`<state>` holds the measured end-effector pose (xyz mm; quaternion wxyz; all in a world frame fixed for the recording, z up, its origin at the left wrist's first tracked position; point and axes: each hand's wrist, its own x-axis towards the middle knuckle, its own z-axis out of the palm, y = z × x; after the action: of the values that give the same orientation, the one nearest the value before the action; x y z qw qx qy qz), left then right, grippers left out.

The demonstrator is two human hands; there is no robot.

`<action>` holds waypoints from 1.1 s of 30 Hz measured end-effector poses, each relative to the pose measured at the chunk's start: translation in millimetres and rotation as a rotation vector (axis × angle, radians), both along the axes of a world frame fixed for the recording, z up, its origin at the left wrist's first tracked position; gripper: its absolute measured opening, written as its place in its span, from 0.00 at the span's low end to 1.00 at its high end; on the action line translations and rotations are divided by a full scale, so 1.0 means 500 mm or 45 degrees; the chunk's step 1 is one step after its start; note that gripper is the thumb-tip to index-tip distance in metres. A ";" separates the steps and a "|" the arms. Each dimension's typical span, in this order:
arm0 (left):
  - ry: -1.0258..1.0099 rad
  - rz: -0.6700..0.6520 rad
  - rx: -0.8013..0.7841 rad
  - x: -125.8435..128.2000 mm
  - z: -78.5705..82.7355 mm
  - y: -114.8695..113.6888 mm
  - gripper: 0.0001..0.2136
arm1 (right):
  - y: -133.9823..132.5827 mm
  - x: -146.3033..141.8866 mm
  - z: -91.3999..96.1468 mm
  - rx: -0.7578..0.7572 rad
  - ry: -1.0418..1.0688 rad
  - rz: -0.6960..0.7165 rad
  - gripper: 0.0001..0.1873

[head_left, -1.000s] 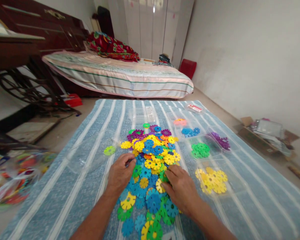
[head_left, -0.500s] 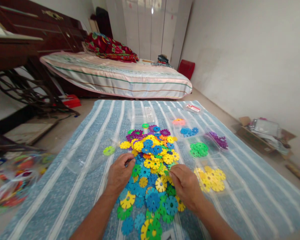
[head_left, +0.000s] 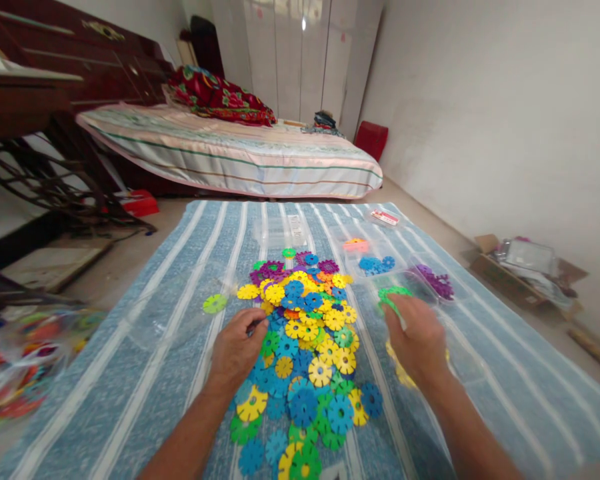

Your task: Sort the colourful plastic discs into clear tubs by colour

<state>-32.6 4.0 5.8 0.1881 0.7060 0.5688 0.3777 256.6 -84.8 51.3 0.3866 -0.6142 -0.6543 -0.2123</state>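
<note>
A heap of notched plastic snowflake discs [head_left: 307, 363] in yellow, blue, green, purple and orange spreads over the striped cloth [head_left: 145, 407]. My left hand [head_left: 237, 347] rests at the heap's left edge with fingers curled and thumb against forefinger; whatever it may hold is hidden. Over the clear box of green discs [head_left: 395, 291] is my right hand [head_left: 417, 337], its fingers closed on a green snowflake disc [head_left: 391, 305] that shows at the fingertips. That hand partly covers the yellow discs [head_left: 400, 370] in a nearer box.
Further clear boxes hold blue discs [head_left: 377, 265], purple discs [head_left: 434, 281] and orange discs [head_left: 356, 245]. A clear round lid [head_left: 153, 317] and a lone lime disc [head_left: 215, 304] lie left. Beyond stand a bed [head_left: 240, 160] and, to the right, a cardboard box [head_left: 530, 273].
My right hand has moved from the heap rightward to the green discs' box, carrying a green disc. A blue disc now shows at the heap's right edge. My left hand has barely moved.
</note>
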 end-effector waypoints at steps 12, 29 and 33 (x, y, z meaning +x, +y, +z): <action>-0.016 0.014 0.002 0.003 0.005 -0.001 0.11 | 0.000 -0.146 -0.058 -0.814 -0.046 -0.114 0.05; -0.002 0.004 -0.024 0.003 0.010 -0.004 0.12 | -0.002 -0.115 -0.058 -0.420 0.505 0.252 0.08; -0.014 0.022 -0.024 0.002 0.006 -0.003 0.12 | -0.014 -0.077 -0.011 -0.349 0.553 0.192 0.07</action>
<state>-31.5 2.6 8.6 0.1945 0.6973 0.5773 0.3777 217.9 -91.6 46.0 0.4458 -0.6417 -0.6225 0.0445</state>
